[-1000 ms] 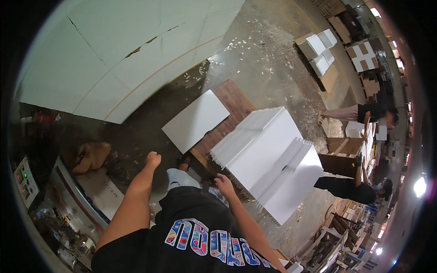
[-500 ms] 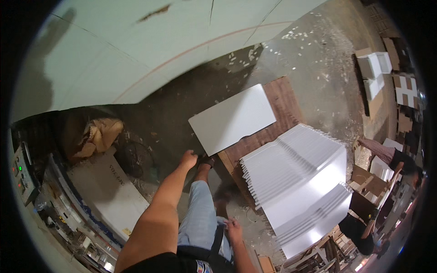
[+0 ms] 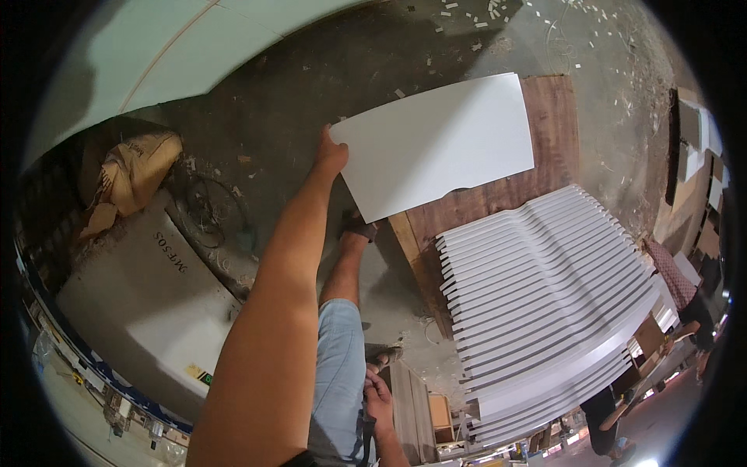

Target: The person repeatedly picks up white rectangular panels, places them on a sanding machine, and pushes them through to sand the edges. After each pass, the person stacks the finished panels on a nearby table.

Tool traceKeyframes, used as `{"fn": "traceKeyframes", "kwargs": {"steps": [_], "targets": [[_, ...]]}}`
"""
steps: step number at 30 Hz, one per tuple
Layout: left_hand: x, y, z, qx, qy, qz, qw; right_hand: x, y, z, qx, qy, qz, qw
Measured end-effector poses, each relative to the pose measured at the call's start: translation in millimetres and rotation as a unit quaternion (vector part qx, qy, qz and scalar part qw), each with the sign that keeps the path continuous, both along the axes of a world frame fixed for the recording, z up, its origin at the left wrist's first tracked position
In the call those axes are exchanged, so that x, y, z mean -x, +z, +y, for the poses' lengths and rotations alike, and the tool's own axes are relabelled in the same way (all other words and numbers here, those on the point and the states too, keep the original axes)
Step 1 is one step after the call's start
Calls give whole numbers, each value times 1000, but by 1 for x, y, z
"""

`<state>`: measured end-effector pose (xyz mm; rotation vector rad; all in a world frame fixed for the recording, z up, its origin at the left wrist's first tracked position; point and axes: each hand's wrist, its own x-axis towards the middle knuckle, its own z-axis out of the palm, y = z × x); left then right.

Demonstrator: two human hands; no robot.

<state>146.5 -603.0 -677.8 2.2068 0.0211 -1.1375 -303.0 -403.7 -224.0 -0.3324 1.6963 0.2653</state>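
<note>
My left hand (image 3: pixel 334 153) is stretched far ahead and closed on the near left corner of a flat white panel (image 3: pixel 436 144). The thumb lies on top of the panel and the fingers go round its edge. The panel rests on a brown wooden board (image 3: pixel 554 124), with a small notch in its lower edge. My right hand (image 3: pixel 379 401) hangs low beside my shorts, fingers curled; whatever they may hold does not show. To the right of the panel, a fanned stack of white slotted panels (image 3: pixel 545 288) spreads over the same wooden board.
On the left a grey machine cover (image 3: pixel 148 288) and a crumpled brown paper sack (image 3: pixel 140 175) stand near a pale green surface (image 3: pixel 171 47). White scraps (image 3: pixel 482 23) litter the floor. Another person (image 3: pixel 599 420) is at the lower right, near brown boxes.
My left hand has reached forward and taken hold of the white panel's left corner. The view has shifted, and my right hand stays low by my shorts.
</note>
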Motion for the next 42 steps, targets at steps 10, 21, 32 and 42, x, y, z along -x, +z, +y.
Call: {"fn": "traceKeyframes", "kwargs": {"steps": [10,21,32,42], "targets": [[56,7,33,34,18,-40,998,-13,-11,0,80,72,-18,994],[89,61,56,24,212,185,959,-14,-8,2,93,58,-32,993],[56,304,-47,138,2,194,971,-29,55,-48,113,10,-93,989],[80,590,-25,242,34,69,967,-59,171,-165,113,-140,-378,908]]}}
